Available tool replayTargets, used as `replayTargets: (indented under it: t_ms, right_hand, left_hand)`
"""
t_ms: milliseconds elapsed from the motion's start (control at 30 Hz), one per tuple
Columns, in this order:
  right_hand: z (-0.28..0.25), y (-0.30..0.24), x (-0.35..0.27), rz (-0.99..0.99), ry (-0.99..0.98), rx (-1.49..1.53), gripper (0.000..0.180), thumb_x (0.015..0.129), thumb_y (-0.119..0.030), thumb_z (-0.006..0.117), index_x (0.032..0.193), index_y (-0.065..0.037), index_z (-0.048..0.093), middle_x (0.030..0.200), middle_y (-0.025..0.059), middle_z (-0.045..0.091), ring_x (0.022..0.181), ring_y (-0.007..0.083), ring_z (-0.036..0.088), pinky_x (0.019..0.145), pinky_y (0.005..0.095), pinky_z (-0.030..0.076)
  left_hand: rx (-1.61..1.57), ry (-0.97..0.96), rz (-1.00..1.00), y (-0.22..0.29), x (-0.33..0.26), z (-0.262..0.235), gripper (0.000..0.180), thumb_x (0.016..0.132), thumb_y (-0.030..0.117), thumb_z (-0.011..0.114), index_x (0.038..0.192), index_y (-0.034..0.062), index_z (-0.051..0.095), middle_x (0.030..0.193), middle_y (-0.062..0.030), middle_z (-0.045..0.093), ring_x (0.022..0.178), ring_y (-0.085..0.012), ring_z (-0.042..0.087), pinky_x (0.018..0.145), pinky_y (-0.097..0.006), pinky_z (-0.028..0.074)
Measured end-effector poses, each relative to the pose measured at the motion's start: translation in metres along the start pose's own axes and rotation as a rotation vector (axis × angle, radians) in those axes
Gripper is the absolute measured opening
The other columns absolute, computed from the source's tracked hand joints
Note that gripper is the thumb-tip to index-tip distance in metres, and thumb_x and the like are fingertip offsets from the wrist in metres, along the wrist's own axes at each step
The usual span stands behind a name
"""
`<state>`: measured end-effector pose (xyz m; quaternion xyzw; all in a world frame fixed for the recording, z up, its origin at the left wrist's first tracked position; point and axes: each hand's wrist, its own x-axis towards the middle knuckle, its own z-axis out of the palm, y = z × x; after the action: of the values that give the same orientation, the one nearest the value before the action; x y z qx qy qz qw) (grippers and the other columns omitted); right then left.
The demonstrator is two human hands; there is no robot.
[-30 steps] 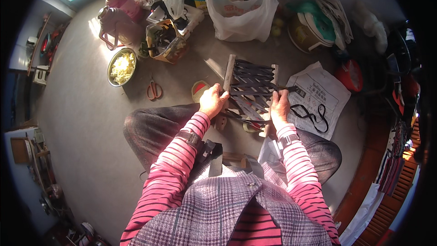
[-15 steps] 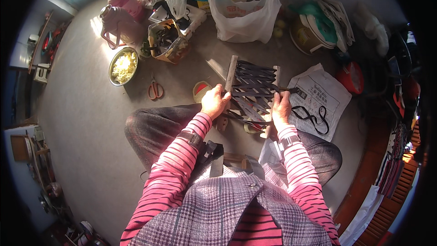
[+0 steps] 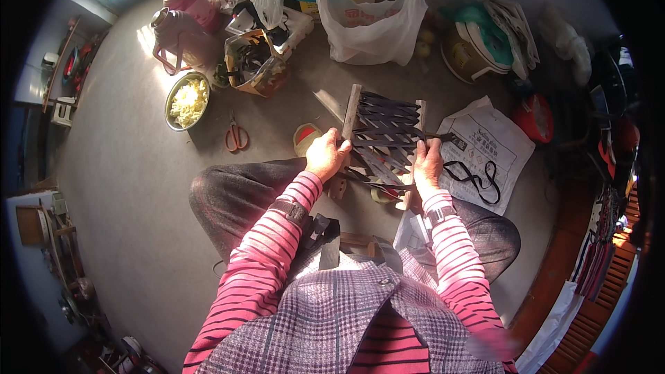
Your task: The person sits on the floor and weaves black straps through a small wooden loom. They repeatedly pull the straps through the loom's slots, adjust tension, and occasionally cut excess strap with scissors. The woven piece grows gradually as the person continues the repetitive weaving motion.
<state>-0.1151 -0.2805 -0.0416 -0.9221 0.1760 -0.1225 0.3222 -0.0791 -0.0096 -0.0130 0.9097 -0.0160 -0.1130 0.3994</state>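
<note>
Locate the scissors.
Head view, left of centre: the scissors lie on the floor between the bowl of yellowish food and the left hand.

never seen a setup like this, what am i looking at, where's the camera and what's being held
There's no machine, just a person seated low, seen from a camera worn on the head, looking down; its wide lens bends straight edges. The bare left hand and right hand hold opposite sides of a wooden frame crossed with black straps. On the floor nearby are scissors, a bowl of yellow pieces, and a white sheet with a black cord on it.
</note>
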Motion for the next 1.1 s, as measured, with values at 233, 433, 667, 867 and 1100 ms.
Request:
replayTargets:
  t_ms: [233,433,667,867,1100]
  right_hand:
    - [0.0,-0.0002,0.0,-0.016,0.009,0.0,0.024,0.097,-0.033,0.055,0.103,-0.012,0.046,0.081,0.0149,0.066,0.078,0.0423,0.063,0.063,0.0516,0.046]
    - [-0.0003,0.0006,0.0001,-0.02,0.006,-0.004,0.024,0.097,-0.033,0.055,0.103,-0.012,0.046,0.081,0.015,0.066,0.078,0.0429,0.063,0.063,0.052,0.046]
    - [0.0008,0.0008,0.0005,-0.03,0.023,-0.008,0.024,0.097,-0.033,0.055,0.101,-0.012,0.047,0.08,0.0161,0.066,0.077,0.0431,0.063,0.062,0.052,0.046]
    - [0.0009,0.0008,0.0015,-0.047,0.03,0.0,0.024,0.097,-0.034,0.055,0.1,-0.012,0.047,0.077,0.0159,0.066,0.076,0.043,0.064,0.063,0.0521,0.047]
    - [-0.0013,-0.0025,0.0018,-0.016,0.001,0.033,0.024,0.097,-0.033,0.055,0.1,-0.011,0.047,0.077,0.0162,0.066,0.075,0.0423,0.065,0.063,0.0513,0.048]
  left_hand:
    - [0.007,0.003,-0.007,0.0018,-0.0006,-0.0008,0.034,0.086,0.035,0.067,0.094,0.0036,0.058,0.083,-0.0186,0.067,0.082,-0.0371,0.066,0.073,-0.045,0.05]
    - [0.007,0.021,-0.004,0.0021,-0.0004,-0.0001,0.033,0.085,0.032,0.069,0.092,0.0014,0.058,0.079,-0.0182,0.065,0.077,-0.0346,0.065,0.07,-0.042,0.051]
    - [0.032,0.003,-0.013,0.0021,0.0004,-0.0001,0.036,0.085,0.037,0.067,0.095,0.0028,0.058,0.082,-0.019,0.068,0.082,-0.037,0.067,0.074,-0.045,0.051]
    - [0.011,0.024,-0.014,0.0043,-0.0004,-0.0008,0.033,0.084,0.032,0.07,0.09,0.0008,0.059,0.081,-0.0189,0.065,0.078,-0.0348,0.065,0.071,-0.041,0.051]
    - [0.01,0.032,-0.005,0.004,-0.0008,-0.0004,0.034,0.085,0.032,0.069,0.091,0.0008,0.059,0.08,-0.0185,0.065,0.077,-0.0344,0.065,0.07,-0.041,0.051]
